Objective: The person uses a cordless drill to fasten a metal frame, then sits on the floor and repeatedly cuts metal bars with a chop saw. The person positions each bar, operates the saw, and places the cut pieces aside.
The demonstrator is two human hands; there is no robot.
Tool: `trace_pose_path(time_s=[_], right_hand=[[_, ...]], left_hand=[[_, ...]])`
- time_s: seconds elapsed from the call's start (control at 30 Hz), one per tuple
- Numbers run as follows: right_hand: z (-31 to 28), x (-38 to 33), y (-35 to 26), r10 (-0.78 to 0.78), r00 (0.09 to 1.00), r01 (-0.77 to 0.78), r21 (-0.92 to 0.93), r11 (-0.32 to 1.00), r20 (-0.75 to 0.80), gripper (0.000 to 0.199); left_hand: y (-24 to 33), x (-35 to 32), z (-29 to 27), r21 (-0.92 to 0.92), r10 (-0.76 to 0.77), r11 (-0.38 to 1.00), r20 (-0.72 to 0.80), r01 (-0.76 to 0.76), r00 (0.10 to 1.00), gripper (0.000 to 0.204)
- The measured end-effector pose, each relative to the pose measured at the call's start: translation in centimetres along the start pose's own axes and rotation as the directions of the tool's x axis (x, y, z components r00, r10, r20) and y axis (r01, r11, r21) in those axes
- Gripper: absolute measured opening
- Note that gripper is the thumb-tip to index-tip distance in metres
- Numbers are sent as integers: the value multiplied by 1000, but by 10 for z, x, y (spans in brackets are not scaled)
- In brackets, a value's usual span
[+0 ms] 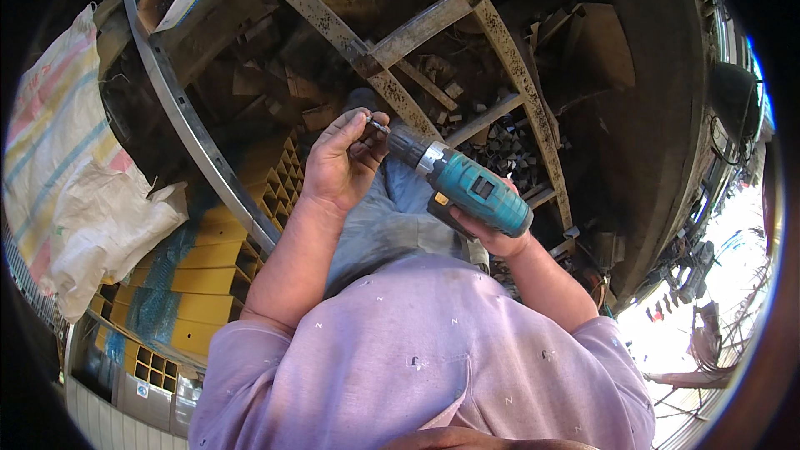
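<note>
Two hands busy: my right hand point(493, 237) wraps teal drill point(475, 187) grip; my left hand point(340, 162) pinches bit point(377, 125) at chuck, just beyond fingertips. Seat bit straight, keep finger off trigger.

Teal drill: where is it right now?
Head view, centre: the teal drill is gripped in the right hand above the lap, its tip pinched by the left hand, before the rusty metal frame.

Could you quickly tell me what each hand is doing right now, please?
Left hand: fingers pinched shut on the bit at the nose of the drill.
Right hand: closed around the teal drill's grip, mostly hidden beneath it.
</note>
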State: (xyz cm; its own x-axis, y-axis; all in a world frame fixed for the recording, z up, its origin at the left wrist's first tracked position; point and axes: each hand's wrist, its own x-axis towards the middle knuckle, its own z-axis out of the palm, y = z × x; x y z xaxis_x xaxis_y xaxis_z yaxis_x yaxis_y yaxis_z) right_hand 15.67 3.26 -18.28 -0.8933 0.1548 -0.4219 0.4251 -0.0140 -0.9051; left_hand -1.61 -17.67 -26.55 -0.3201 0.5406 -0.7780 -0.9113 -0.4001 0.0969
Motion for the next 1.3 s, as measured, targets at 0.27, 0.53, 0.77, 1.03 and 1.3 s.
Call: trace_pose_path(time_s=[0.27, 0.53, 0.77, 1.03, 1.3], right_hand=[[6, -4, -1, 61, 998, -60, 33, 998, -13, 35], [11, 6, 16, 72, 997, -72, -33, 997, -5, 52], [22, 29, 38, 188, 980, -196, -136, 971, -71, 57], [35, 67, 74, 224, 965, -249, -221, 943, -135, 55], [43, 91, 99, 284, 948, -310, -209, 928, -143, 59]], left_hand=[[-1, -4, -4, -12, -4, 1000, -3, 4, 1000, 13], [-3, 13, -22, 27, -60, 998, -43, 61, 997, 14], [-3, 56, -40, 128, -61, 989, -75, 70, 995, 23], [-19, 176, -125, 656, 336, 754, -370, -13, 866, 21], [-28, 198, -133, 645, 359, 764, -403, -17, 842, 21]])
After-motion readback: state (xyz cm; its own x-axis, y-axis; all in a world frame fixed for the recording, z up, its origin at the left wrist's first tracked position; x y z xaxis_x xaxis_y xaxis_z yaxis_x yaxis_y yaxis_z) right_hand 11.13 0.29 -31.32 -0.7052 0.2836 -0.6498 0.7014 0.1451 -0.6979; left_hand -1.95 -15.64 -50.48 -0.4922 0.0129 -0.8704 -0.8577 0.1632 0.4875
